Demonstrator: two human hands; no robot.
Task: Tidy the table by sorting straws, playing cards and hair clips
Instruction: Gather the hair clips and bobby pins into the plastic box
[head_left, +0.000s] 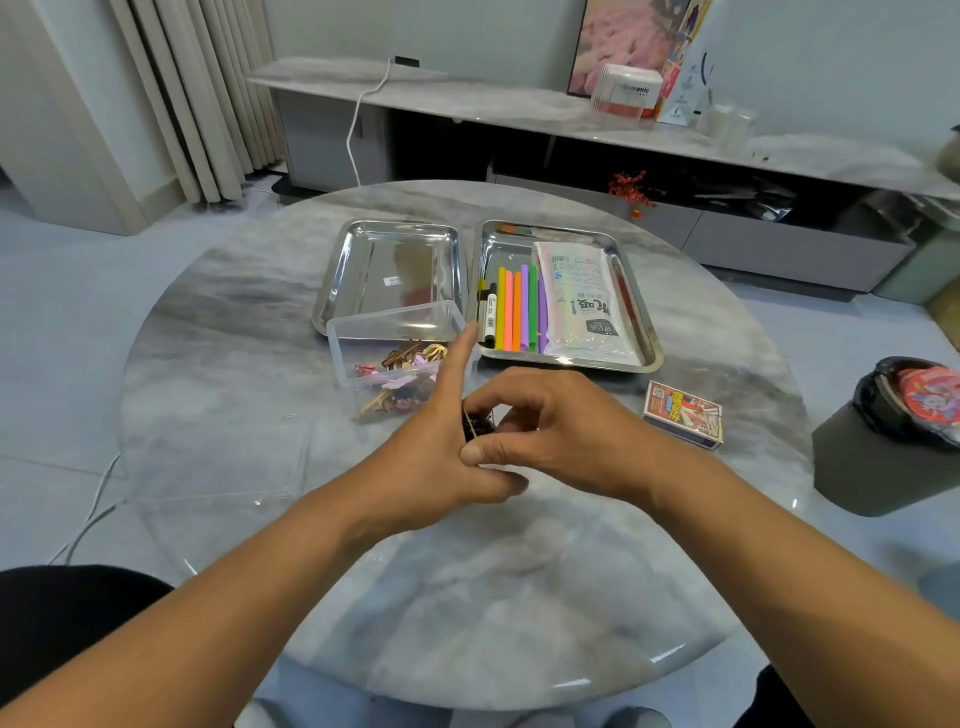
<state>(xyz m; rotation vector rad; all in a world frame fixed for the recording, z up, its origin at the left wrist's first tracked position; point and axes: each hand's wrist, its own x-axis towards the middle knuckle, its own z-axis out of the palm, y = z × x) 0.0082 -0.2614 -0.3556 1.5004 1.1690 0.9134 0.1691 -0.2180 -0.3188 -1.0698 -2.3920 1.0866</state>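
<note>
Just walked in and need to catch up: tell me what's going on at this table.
A person is tidying a round table. Both hands meet over its middle: the right hand pinches a small dark item, perhaps a hair clip, against the left hand. Hair clips sit in a clear plastic box, coloured straws lie in the right metal tray, and a card box rests nearby.

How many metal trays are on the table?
2. The left tray looks bare, its near corner behind a clear box; the right tray holds straws.
</note>
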